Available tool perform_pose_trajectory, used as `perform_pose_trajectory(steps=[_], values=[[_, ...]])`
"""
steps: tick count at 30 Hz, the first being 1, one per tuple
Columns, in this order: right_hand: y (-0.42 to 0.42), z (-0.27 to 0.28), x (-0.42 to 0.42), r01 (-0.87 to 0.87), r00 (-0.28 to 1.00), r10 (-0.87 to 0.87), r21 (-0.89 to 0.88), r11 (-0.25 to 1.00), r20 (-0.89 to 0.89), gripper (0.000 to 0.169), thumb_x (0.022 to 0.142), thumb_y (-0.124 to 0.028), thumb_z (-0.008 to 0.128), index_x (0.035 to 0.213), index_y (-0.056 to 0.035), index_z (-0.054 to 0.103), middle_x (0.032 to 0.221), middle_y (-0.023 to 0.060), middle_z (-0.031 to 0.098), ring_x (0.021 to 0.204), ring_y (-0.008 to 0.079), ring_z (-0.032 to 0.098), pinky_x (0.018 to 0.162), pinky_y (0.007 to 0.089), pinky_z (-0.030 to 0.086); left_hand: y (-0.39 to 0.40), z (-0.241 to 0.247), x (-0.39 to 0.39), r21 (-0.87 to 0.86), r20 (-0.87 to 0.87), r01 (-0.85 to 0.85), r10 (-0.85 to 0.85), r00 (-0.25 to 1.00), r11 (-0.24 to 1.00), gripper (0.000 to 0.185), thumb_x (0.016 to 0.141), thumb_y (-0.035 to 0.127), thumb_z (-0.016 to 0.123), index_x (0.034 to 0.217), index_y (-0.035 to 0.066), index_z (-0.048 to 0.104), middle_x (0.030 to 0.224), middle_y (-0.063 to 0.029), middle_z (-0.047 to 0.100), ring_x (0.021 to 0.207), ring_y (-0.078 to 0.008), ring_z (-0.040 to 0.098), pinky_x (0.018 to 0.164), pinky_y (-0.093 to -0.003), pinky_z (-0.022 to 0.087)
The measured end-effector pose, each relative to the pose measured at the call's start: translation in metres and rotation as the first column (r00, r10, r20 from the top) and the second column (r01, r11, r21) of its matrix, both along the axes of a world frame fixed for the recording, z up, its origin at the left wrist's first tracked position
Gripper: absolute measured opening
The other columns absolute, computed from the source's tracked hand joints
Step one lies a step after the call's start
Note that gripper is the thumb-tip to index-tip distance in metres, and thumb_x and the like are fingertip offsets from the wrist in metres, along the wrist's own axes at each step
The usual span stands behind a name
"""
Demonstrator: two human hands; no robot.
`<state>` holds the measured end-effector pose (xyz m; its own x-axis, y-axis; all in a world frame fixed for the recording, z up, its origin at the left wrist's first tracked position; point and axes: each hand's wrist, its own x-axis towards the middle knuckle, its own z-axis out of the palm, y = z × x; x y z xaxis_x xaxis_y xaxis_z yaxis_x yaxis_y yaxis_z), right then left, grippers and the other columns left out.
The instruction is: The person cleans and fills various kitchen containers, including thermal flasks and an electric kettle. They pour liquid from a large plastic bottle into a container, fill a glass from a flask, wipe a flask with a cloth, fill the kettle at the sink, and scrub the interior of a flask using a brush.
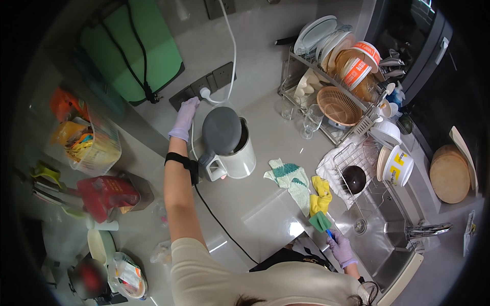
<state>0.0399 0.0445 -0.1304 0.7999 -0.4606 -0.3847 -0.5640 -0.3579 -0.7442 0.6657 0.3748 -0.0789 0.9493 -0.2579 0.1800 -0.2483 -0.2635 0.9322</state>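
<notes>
My left hand (pixel 186 115), in a lilac glove, reaches to the dark wall socket (pixel 181 99) behind the counter. Its fingertips are at the socket; whether they grip a plug is hidden. A white cord (pixel 193 143) runs down beside that hand toward a white electric kettle (pixel 239 162). The kettle's grey lid (pixel 222 129) stands raised. My right hand (pixel 341 248), gloved alike, holds the blue handle of a green-headed cleaning tool (pixel 320 222) by the sink's front edge. Just beyond the tool head lie a yellow cloth (pixel 320 195) and a green-and-white cloth (pixel 293 179).
A dish rack (pixel 325 74) with plates and bowls fills the back right, stemmed glass (pixel 314 118) before it. A wire rack (pixel 340 157) with a dark round object borders the steel sink (pixel 377 237). Plastic bins (pixel 95 149) line the left. A second white plug (pixel 205 93) sits in the wall.
</notes>
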Motion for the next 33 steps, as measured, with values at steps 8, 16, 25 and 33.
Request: perform_pose_trajectory(steps=[8,16,25,33], values=[[0.014,0.021,0.031,-0.174,0.985,0.172,-0.103,0.979,-0.024,0.033,0.089,-0.020,0.056,0.119,-0.0089,0.057,0.085,0.0192,0.063,0.075,0.0315,0.063,0.072,0.0384,0.049,-0.012,0.089,-0.175,-0.341,0.001,-0.051,0.054,0.999,0.939,0.035,0.096,0.022,0.045,0.121,-0.001,0.056,0.121,-0.0069,0.058,0.115,-0.0143,0.051,0.101,-0.0282,0.036],[0.057,-0.047,0.106,-0.690,0.686,0.710,-0.168,0.704,0.158,0.041,0.088,-0.009,0.054,0.127,-0.0006,0.049,0.117,0.0217,0.056,0.108,0.0308,0.057,0.093,0.0342,0.042,0.008,0.011,-0.479,-0.334,-0.418,-0.407,0.254,0.872,0.850,0.033,0.094,0.020,0.053,0.120,0.001,0.057,0.115,-0.0055,0.059,0.110,-0.0126,0.052,0.098,-0.0269,0.039],[0.165,-0.044,0.128,-0.740,0.500,0.841,-0.403,0.539,0.208,0.060,0.082,-0.024,0.065,0.132,-0.0005,0.043,0.135,0.0257,0.040,0.126,0.0377,0.038,0.107,0.0431,0.029,0.110,-0.019,-0.722,-0.273,-0.636,-0.816,0.541,0.550,0.509,0.039,0.096,0.025,0.047,0.125,-0.001,0.050,0.106,-0.0078,0.063,0.104,-0.0140,0.057,0.097,-0.0277,0.040],[0.376,-0.072,-0.026,-0.986,0.159,0.979,0.075,0.150,0.130,0.043,0.084,-0.020,0.061,0.124,-0.0053,0.053,0.125,0.0183,0.052,0.119,0.0322,0.047,0.101,0.0387,0.037,0.269,0.001,-0.887,-0.224,-0.583,-0.924,0.717,0.383,0.311,0.040,0.097,0.025,0.046,0.126,-0.001,0.050,0.107,-0.0076,0.063,0.108,-0.0130,0.055,0.098,-0.0277,0.039]])
